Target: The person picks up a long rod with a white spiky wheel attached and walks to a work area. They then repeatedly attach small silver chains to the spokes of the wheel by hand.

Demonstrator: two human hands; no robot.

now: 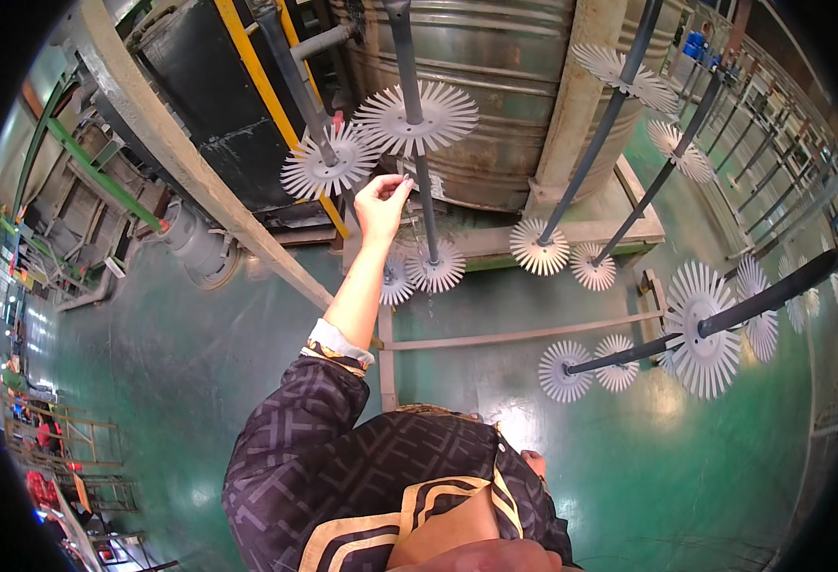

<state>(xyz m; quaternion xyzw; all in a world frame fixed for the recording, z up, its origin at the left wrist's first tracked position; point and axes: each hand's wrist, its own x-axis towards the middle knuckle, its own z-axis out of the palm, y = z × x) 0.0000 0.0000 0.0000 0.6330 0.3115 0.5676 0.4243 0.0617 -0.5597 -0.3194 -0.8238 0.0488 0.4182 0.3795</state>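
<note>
My left hand (383,208) is raised in front of me, its thumb and fingers pinched together. Whatever they hold, if anything, is too small to make out. The fingertips are close beside a dark hanging rod (425,205); contact is unclear. Just above the hand are two grey slotted discs with fan-like blades: a larger disc (417,119) on that rod and another disc (330,160) on its left. Lower on the rod sits a smaller disc (436,266). Only a bit of my right hand (533,463) shows by my right side, its fingers mostly hidden.
More rods with slotted discs hang at right, including a large disc (703,329) nearby. A rusty ribbed drum (476,95) stands behind the rods. A beige beam (200,162) slants on the left. Low rails (524,334) cross the green floor (181,381).
</note>
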